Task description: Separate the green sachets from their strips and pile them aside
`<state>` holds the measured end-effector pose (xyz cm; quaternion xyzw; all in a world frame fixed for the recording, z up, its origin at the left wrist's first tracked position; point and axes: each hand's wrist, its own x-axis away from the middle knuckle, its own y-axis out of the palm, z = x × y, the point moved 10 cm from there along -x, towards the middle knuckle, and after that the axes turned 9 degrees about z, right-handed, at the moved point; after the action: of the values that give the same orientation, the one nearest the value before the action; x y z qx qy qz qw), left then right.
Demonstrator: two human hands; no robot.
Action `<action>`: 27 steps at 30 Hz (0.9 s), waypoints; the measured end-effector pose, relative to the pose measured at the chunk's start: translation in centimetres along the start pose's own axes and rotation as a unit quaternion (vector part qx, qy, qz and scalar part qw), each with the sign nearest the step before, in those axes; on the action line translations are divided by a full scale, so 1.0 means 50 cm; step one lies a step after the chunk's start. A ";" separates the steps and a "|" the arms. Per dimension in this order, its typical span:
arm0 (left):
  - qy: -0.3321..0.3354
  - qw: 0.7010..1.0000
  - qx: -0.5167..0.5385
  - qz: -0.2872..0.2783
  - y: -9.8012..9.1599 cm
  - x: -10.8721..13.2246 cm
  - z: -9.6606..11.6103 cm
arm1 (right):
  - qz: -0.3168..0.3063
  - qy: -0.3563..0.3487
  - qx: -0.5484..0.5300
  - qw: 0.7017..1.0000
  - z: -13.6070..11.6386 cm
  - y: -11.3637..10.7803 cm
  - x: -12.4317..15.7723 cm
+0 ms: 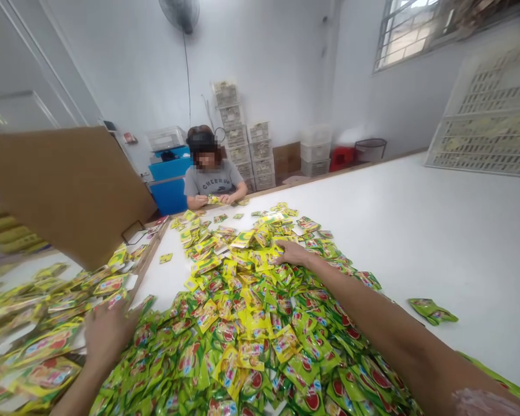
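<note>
- Green and yellow packets [251,352] lie heaped between the two hands and past the right one.
- Right hand [291,253]: fingertips touch yellow packets; whether it grips any, I cannot tell.
- Left hand [108,329]: at the heap's left edge, blurred; its grip is unclear.
- Bare white worktop [372,214] right of the right hand.
- Beyond both hands, a co-worker [212,179] handles a packet.

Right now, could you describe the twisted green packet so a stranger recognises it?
On the white tabletop, find the big packet heap, then go right, past the right forearm. There lies the twisted green packet. Its whole outline shows, while the nearer green strip is partly covered by the forearm.
</note>
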<state>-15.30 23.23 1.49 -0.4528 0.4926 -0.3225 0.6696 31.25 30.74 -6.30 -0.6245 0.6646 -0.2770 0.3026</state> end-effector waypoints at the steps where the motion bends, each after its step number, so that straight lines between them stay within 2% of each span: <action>1: 0.042 0.999 0.003 -0.008 0.007 0.004 0.031 | -0.007 -0.008 -0.006 1.000 -0.017 0.007 0.007; 4: 0.094 0.993 0.061 -0.024 0.013 0.026 0.122 | -0.033 -0.042 -0.045 0.998 -0.084 0.041 0.059; 6: 0.132 0.983 0.122 -0.042 0.013 0.052 0.199 | -0.080 -0.082 -0.100 0.988 -0.143 0.077 0.113; 9: 0.190 0.953 0.203 -0.122 0.028 0.111 0.306 | -0.152 -0.140 -0.203 0.957 -0.217 0.106 0.170; 10: 0.196 0.943 0.221 -0.155 0.038 0.131 0.330 | -0.143 -0.141 -0.226 0.953 -0.221 0.096 0.165; 12: 0.197 0.928 0.242 -0.205 0.055 0.167 0.358 | -0.051 -0.102 -0.214 0.970 -0.179 0.045 0.116; 14: 0.196 0.925 0.242 -0.218 0.066 0.191 0.367 | 0.096 -0.018 -0.111 0.989 -0.086 -0.032 0.051; 15: 0.194 0.927 0.238 -0.216 0.070 0.199 0.367 | 0.121 0.026 -0.044 0.991 -0.040 -0.052 0.025; 16: 0.190 0.929 0.235 -0.212 0.072 0.205 0.366 | 0.115 0.071 0.001 0.991 0.005 -0.057 0.004; 18: 0.178 0.934 0.236 -0.201 0.075 0.213 0.361 | 0.059 0.100 0.058 0.992 0.057 -0.037 -0.020; 20: 0.169 0.934 0.252 -0.188 0.072 0.219 0.358 | 0.019 0.069 0.088 0.994 0.060 -0.007 -0.019; 22: 0.157 0.932 0.277 -0.173 0.064 0.223 0.353 | 0.026 0.023 0.106 0.994 0.032 0.008 -0.001; 24: 0.126 0.929 0.308 -0.163 0.055 0.226 0.336 | 0.056 -0.001 0.114 0.992 0.003 0.004 0.025; 27: 0.040 0.912 0.374 -0.166 0.046 0.239 0.291 | 0.098 0.012 0.124 0.987 -0.020 -0.026 0.067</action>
<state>2.16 17.80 -3.51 -0.2314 0.2806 -0.6075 0.7062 31.26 27.32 -4.86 -0.5107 0.6863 -0.3340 0.3957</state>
